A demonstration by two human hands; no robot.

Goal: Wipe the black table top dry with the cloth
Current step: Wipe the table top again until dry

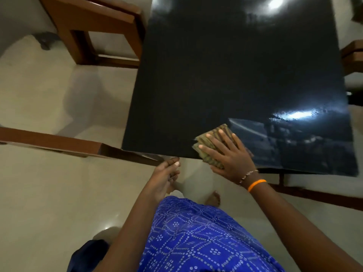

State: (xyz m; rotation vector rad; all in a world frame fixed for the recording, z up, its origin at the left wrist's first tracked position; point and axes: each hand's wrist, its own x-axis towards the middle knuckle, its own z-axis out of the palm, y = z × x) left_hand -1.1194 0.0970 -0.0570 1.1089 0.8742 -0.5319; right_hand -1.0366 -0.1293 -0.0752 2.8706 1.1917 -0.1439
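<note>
Right hand (229,156): pressing flat, fingers spread, on the cloth (211,143) at the tabletop (225,75) edge, six o'clock
Left hand (167,175): hanging loosely curled, holding nothing
Risk: cloth is overhanging the edge; it could be slipping off; streaks at three o'clock are looking wet

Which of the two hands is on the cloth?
The right hand, with the orange band: it lies flat on the cloth at the table's near edge. The left hand hangs beside the table.

Glossy black table top (225,79) — ribbed woven cloth (211,141)
</note>
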